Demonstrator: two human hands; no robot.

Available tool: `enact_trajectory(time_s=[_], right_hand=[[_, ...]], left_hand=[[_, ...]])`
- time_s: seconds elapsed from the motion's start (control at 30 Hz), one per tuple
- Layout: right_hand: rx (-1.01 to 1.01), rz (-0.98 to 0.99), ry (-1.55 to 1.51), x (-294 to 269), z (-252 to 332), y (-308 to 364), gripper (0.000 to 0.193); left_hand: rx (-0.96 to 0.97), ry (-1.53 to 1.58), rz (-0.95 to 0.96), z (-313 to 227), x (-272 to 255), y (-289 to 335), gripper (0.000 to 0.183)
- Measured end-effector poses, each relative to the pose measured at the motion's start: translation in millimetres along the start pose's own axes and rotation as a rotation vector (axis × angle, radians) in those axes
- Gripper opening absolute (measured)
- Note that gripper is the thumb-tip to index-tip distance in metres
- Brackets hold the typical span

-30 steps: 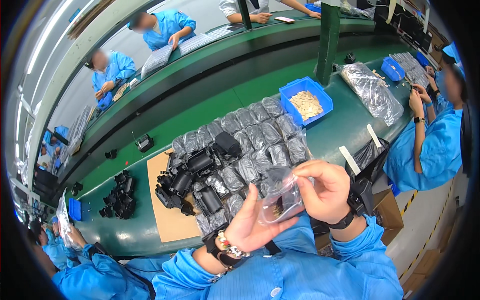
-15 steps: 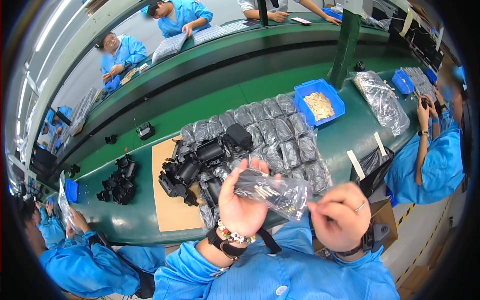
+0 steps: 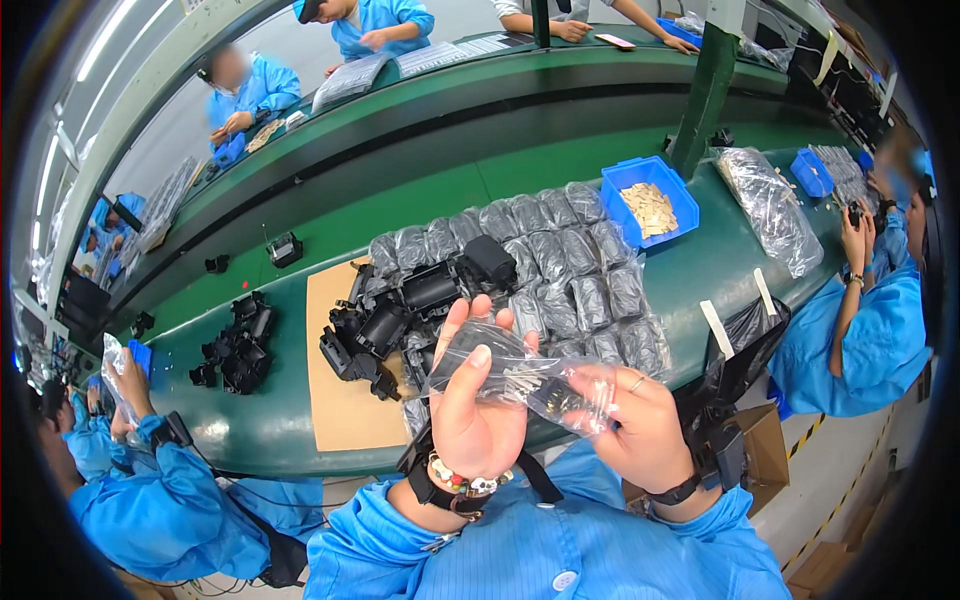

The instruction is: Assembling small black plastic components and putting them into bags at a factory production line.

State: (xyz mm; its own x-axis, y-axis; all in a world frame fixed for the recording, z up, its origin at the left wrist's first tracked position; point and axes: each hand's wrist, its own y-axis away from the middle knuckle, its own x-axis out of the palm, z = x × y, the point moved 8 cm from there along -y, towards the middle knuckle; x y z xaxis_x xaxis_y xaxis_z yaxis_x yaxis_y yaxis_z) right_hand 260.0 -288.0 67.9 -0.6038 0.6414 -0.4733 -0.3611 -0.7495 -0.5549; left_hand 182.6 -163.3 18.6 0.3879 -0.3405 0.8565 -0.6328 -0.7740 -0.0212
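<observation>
A clear plastic bag (image 3: 552,397) stretches between my two hands above the near edge of the bench. Several small pale pieces show through the plastic, too small to name. My left hand (image 3: 478,425) is palm up, its thumb pressed over one end of the bag. My right hand (image 3: 645,425) is closed on the other end, its fingertips partly behind or within the film. Just beyond my left hand lie loose black plastic housings (image 3: 382,328) on a sheet of brown cardboard (image 3: 335,400). Behind the bag are rows of bagged black parts (image 3: 550,255).
A blue bin (image 3: 620,185) of small tan pieces stands beyond the rows. More black housings (image 3: 238,350) lie to the left. At right are a large bagged bundle (image 3: 770,210) and a black bag (image 3: 745,345) at the bench edge. Co-workers sit on both sides.
My right hand has moved left and onto the bag's end. My left thumb has come down over the bag, which has shifted slightly left.
</observation>
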Motion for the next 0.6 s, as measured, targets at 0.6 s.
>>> enact_trajectory(time_s=[0.6], right_hand=[[0.166, 0.125, 0.048, 28.4, -9.4, -2.6, 0.037]], left_hand=[[0.017, -0.186, 0.037, 13.7, 0.6, 3.2, 0.057]])
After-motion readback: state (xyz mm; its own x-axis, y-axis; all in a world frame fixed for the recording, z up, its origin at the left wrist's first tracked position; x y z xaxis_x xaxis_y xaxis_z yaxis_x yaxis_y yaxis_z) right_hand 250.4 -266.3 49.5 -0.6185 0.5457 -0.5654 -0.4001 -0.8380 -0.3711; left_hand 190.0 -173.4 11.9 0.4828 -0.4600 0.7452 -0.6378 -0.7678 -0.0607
